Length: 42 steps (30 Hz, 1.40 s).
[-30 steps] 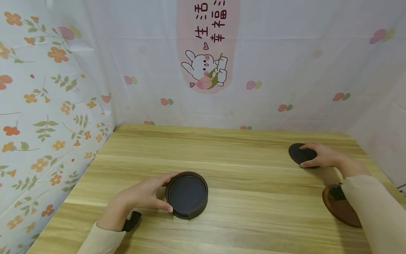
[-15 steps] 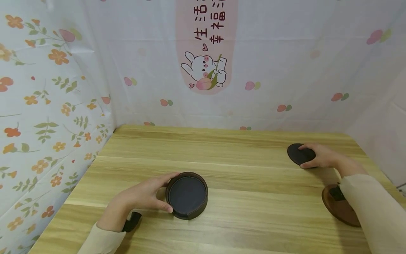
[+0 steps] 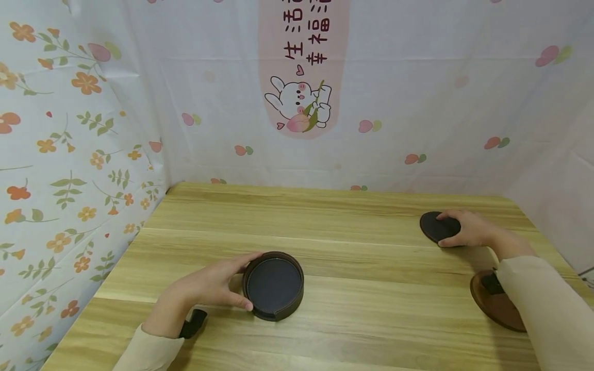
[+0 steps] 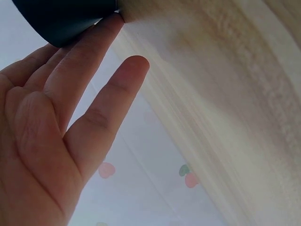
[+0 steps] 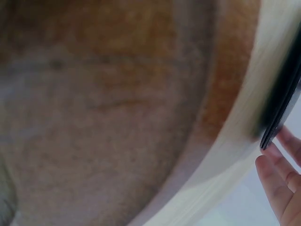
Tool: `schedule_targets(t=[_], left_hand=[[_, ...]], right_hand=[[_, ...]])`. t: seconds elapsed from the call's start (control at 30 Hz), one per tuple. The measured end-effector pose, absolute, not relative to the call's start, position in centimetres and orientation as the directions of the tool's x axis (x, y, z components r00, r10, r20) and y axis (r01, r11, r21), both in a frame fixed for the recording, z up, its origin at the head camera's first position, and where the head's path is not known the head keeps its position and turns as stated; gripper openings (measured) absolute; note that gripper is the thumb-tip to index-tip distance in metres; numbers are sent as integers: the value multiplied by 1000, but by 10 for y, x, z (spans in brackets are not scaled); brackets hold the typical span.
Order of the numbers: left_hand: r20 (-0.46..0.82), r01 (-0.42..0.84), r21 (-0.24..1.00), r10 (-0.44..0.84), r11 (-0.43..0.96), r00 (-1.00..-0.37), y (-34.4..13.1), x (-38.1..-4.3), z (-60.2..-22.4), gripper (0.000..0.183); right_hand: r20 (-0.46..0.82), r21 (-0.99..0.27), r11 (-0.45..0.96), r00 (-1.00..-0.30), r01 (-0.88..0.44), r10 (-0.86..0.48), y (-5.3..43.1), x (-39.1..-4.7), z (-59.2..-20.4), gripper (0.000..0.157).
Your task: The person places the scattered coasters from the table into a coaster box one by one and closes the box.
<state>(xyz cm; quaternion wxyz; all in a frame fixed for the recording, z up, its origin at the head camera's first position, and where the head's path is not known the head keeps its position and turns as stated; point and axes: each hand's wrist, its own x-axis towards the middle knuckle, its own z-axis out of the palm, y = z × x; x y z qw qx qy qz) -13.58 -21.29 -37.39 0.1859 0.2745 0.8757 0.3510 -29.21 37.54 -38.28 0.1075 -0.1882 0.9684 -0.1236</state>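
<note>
“Since the record runs left to right, how is the left hand point(image 3: 206, 283) placed?”

“Thumb and fingers are spread wide, extended against the left side of the round dark holder point(image 3: 290, 310), left of the table's middle. They touch without closing round it; I judge the contact serves to steady it. Its hollow faces up. Whether the dark stitched face point(image 3: 275, 281) inside is its floor or a loose piece, I cannot tell.”

“And the black disc point(image 3: 431, 226)?”

“Towards the back right of the table. The right hand point(image 3: 471, 229) grips its right side, thumb at the near edge, fingers over the top: in my judgement, a hold suited to a thin, flat piece. Whether it lies fully on the table is unclear. Nearer the person, partly covered by the right sleeve point(image 3: 547, 299), is a brown round piece point(image 3: 494, 309), held by neither hand.”

“Surface and room?”

“Floral cloth point(image 3: 83, 170) at left; next the table point(image 3: 348, 319), pale wood grain; behind it, white cloth point(image 3: 403, 103) bearing a rabbit print point(image 3: 297, 103) and dark red lettering point(image 3: 293, 50).”
</note>
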Motion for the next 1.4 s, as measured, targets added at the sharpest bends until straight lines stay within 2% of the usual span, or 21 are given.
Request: schedule_targets(t=[0.87,1.4], left_hand=[[-178,301,718,583,628,-792,-211,-137,-375,106],[-162,331,690,583,643,-796,-211,-136,-373,107]], right_hand=[[-124,-274,900,-915,-340,-383,360,-268,-367,76],[-95,-293,879,-904,-375,-417,337,-250,-360,75]])
